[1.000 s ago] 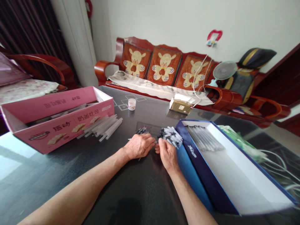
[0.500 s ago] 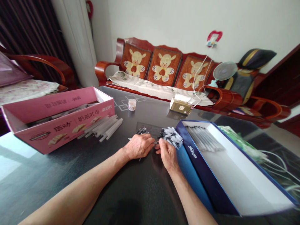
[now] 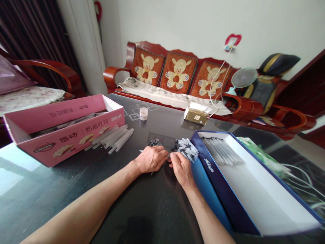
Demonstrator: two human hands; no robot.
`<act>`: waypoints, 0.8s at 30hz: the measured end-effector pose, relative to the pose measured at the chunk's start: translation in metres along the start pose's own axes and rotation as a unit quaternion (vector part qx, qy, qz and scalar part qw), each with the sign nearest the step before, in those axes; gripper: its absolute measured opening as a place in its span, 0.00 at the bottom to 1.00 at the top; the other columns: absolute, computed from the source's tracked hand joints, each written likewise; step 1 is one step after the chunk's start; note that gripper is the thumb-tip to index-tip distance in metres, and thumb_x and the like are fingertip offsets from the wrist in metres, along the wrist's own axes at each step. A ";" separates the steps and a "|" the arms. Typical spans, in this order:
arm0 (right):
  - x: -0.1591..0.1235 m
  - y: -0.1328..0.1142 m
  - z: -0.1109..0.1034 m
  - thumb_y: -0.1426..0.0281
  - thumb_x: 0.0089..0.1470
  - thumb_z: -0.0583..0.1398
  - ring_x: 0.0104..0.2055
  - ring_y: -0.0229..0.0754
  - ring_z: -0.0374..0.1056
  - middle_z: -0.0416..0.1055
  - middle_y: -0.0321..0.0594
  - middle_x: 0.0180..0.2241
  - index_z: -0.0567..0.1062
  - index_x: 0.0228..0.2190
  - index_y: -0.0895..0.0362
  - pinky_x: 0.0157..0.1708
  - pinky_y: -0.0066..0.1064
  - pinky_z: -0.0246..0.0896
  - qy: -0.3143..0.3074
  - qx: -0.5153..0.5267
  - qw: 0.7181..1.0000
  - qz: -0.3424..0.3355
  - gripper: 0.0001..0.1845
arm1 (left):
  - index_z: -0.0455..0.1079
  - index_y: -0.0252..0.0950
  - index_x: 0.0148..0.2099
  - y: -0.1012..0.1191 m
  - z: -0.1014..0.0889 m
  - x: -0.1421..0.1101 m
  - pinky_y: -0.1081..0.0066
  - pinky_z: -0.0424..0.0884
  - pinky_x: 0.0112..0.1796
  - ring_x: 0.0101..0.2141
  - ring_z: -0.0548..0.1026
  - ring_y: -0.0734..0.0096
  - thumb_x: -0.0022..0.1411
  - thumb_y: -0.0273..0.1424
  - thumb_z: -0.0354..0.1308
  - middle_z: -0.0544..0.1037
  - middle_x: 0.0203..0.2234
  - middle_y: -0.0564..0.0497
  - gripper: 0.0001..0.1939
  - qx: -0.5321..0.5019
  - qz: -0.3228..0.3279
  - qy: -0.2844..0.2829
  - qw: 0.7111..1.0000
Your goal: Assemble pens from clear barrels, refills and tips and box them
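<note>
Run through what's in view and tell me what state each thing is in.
Pink box: open, long pieces inside.
Clear tubes: loose pile beside the pink box.
Blue box: open, thin rods lined up inside.
Short white pieces: heaped beside the blue box.
Tissue box: tissue showing on top.
Small cup: upright.
Fan: running or off, unclear.
Left hand: fingers curled, grip hidden.
Right hand: fingers curled, grip hidden.
</note>
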State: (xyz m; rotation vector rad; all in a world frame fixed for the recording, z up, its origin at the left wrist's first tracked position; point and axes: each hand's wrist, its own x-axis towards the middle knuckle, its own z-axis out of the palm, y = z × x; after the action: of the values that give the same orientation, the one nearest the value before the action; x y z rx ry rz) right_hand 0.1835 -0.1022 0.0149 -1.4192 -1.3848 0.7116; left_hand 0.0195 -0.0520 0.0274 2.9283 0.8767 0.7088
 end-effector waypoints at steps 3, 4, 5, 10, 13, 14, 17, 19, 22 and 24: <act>0.001 0.002 0.000 0.53 0.56 0.54 0.27 0.41 0.70 0.73 0.41 0.25 0.73 0.26 0.57 0.25 0.29 0.69 -0.004 -0.009 1.000 -0.017 0.21 | 0.68 0.35 0.39 0.000 0.000 0.000 0.74 0.65 0.30 0.31 0.70 0.72 0.69 0.34 0.42 0.70 0.30 0.50 0.15 -0.001 0.009 0.000 1.000; 0.001 0.003 0.001 0.52 0.56 0.53 0.26 0.41 0.69 0.72 0.40 0.24 0.72 0.23 0.57 0.25 0.29 0.69 -0.001 -0.016 1.000 -0.018 0.23 | 0.68 0.35 0.39 0.000 0.000 0.000 0.74 0.65 0.30 0.31 0.70 0.72 0.69 0.34 0.42 0.70 0.30 0.50 0.15 -0.001 0.012 0.000 1.000; 0.001 0.004 0.001 0.52 0.56 0.53 0.25 0.41 0.69 0.72 0.40 0.23 0.72 0.22 0.56 0.25 0.29 0.69 0.004 -0.020 1.000 -0.016 0.24 | 0.68 0.35 0.39 0.000 0.000 0.000 0.74 0.65 0.31 0.31 0.70 0.72 0.69 0.34 0.41 0.70 0.30 0.50 0.15 -0.002 0.013 -0.001 1.000; 0.000 0.003 0.001 0.51 0.56 0.54 0.28 0.43 0.71 0.74 0.41 0.24 0.74 0.25 0.56 0.27 0.30 0.70 -0.002 -0.011 1.000 -0.012 0.23 | 0.69 0.35 0.41 -0.001 -0.001 0.002 0.70 0.67 0.35 0.32 0.70 0.69 0.69 0.34 0.41 0.71 0.30 0.49 0.16 0.002 0.019 0.012 1.000; 0.001 0.002 0.000 0.50 0.54 0.55 0.27 0.43 0.72 0.75 0.41 0.25 0.75 0.27 0.57 0.25 0.30 0.71 0.007 0.010 1.000 0.008 0.23 | 0.69 0.35 0.47 0.000 -0.003 0.003 0.65 0.67 0.43 0.40 0.70 0.64 0.68 0.35 0.45 0.73 0.39 0.44 0.14 0.020 0.023 0.086 0.996; 0.001 0.003 0.001 0.50 0.54 0.55 0.26 0.42 0.72 0.75 0.41 0.25 0.76 0.27 0.57 0.24 0.31 0.71 0.022 0.021 0.999 0.023 0.24 | 0.69 0.35 0.48 0.000 -0.004 0.003 0.64 0.66 0.44 0.42 0.70 0.63 0.67 0.35 0.47 0.73 0.42 0.43 0.14 0.022 0.012 0.122 0.992; 0.003 0.009 0.002 0.49 0.54 0.55 0.22 0.40 0.71 0.76 0.43 0.25 0.77 0.28 0.59 0.23 0.31 0.70 0.068 0.058 0.994 0.063 0.26 | 0.72 0.33 0.38 0.001 -0.002 0.003 0.68 0.66 0.40 0.35 0.71 0.66 0.66 0.37 0.48 0.75 0.33 0.44 0.15 -0.002 -0.075 0.202 0.977; 0.004 0.013 0.003 0.49 0.54 0.55 0.21 0.38 0.70 0.77 0.44 0.26 0.78 0.30 0.60 0.23 0.30 0.69 0.080 0.076 0.991 0.074 0.27 | 0.70 0.34 0.27 0.001 0.000 0.003 0.72 0.64 0.32 0.26 0.68 0.72 0.67 0.38 0.45 0.71 0.22 0.49 0.21 -0.050 -0.156 0.203 0.965; 0.003 0.013 0.002 0.50 0.56 0.54 0.22 0.37 0.70 0.77 0.44 0.28 0.78 0.30 0.61 0.23 0.28 0.68 0.066 0.071 0.993 0.063 0.26 | 0.66 0.34 0.20 -0.001 0.004 0.004 0.75 0.59 0.25 0.19 0.64 0.78 0.66 0.43 0.45 0.66 0.14 0.54 0.26 -0.151 -0.265 0.176 0.936; 0.001 0.007 0.002 0.52 0.56 0.54 0.25 0.38 0.71 0.77 0.43 0.29 0.77 0.30 0.60 0.24 0.27 0.67 0.037 0.053 0.997 0.034 0.24 | 0.70 0.33 0.24 -0.003 0.005 0.006 0.76 0.59 0.24 0.19 0.66 0.78 0.64 0.46 0.47 0.69 0.16 0.54 0.26 -0.240 -0.310 0.170 0.904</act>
State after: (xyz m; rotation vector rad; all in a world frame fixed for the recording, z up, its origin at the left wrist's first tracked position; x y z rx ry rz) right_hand 0.1845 -0.1000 0.0078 -1.4012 -1.2295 0.7577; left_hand 0.0244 -0.0456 0.0248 1.9579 1.3286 1.1690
